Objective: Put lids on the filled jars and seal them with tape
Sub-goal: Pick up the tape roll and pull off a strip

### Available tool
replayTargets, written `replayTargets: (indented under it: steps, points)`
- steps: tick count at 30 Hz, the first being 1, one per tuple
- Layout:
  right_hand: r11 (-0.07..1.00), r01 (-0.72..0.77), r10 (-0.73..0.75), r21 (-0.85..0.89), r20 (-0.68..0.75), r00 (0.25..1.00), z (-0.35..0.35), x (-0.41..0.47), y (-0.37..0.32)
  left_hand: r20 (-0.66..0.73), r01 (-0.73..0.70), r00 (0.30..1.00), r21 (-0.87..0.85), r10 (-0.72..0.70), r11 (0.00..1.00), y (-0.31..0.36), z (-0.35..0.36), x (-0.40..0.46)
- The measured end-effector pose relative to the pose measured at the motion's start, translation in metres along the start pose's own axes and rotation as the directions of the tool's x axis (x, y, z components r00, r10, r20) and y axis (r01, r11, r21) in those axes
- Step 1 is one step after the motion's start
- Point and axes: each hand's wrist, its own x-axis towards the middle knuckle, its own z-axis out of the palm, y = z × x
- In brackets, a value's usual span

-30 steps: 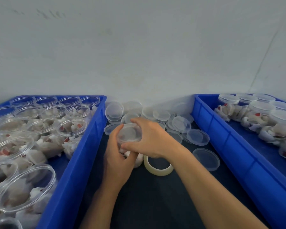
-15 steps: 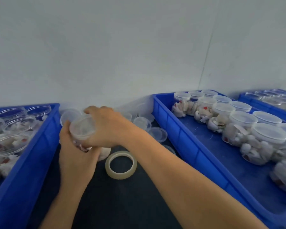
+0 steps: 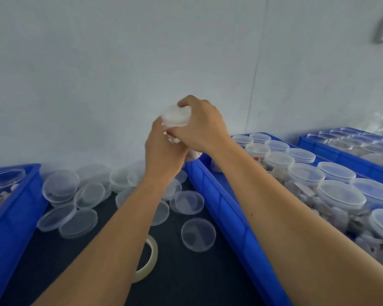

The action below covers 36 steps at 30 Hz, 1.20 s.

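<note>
Both hands hold one filled clear jar (image 3: 173, 138) up in the air above the corner of the right blue bin. My left hand (image 3: 161, 151) grips the jar's body from below. My right hand (image 3: 203, 129) curls over its translucent lid (image 3: 175, 115) from the right. Most of the jar is hidden by my fingers. A roll of clear tape (image 3: 149, 257) lies on the dark table under my left forearm, partly covered by it.
Loose clear lids (image 3: 198, 234) are scattered over the dark table (image 3: 186, 279) between the bins. The right blue bin (image 3: 234, 228) holds several lidded jars (image 3: 338, 195). A left blue bin (image 3: 9, 228) holds open filled jars. Another blue bin (image 3: 341, 149) stands far right.
Both hands have lifted the jar off the table and carried it up and to the right, toward the right bin. The view has swung right and the tape roll stayed on the table.
</note>
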Motion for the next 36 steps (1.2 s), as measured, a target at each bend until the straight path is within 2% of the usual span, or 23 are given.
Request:
replayTargets:
  steps: [3,6,13,16,20,24,28,33,36]
  points:
    - [0.996,-0.087,0.088,0.008,-0.084,0.993,0.003,0.013,0.039,0.131,0.037,0.991,0.005,-0.038,0.999,-0.005,0.036,0.023]
    - [0.988,-0.153,0.155,0.027,-0.096,0.983,0.014,0.026,0.074,0.206,0.079,0.976,-0.006,-0.076,0.997,-0.021,0.065,0.039]
    - [0.958,-0.275,0.270,0.081,0.068,0.960,0.048,0.046,0.131,0.284,0.020,0.953,0.285,-0.104,0.958,-0.063,0.099,0.064]
    - [0.947,-0.310,0.298,0.081,0.130,0.946,0.061,0.049,0.150,0.319,-0.026,0.935,0.492,-0.153,0.870,-0.075,0.110,0.067]
    - [0.938,-0.335,0.313,0.084,0.205,0.927,0.079,0.052,0.166,0.285,-0.030,0.923,0.724,-0.259,0.689,-0.087,0.123,0.075]
    - [0.953,-0.300,0.280,0.044,0.253,0.926,0.088,0.054,0.172,0.287,0.001,0.888,0.779,-0.358,0.627,-0.094,0.127,0.089]
    - [0.983,-0.176,0.186,-0.061,0.280,0.942,0.085,0.045,0.179,0.288,-0.002,0.883,0.792,-0.371,0.610,-0.094,0.130,0.097]
    - [0.989,-0.080,0.099,-0.126,0.149,0.984,0.078,0.036,0.186,0.272,0.005,0.881,0.812,-0.387,0.583,-0.095,0.132,0.100]
    - [0.992,-0.069,0.086,-0.109,0.156,0.984,0.079,0.035,0.189,0.253,0.022,0.889,0.808,-0.381,0.589,-0.095,0.132,0.100]
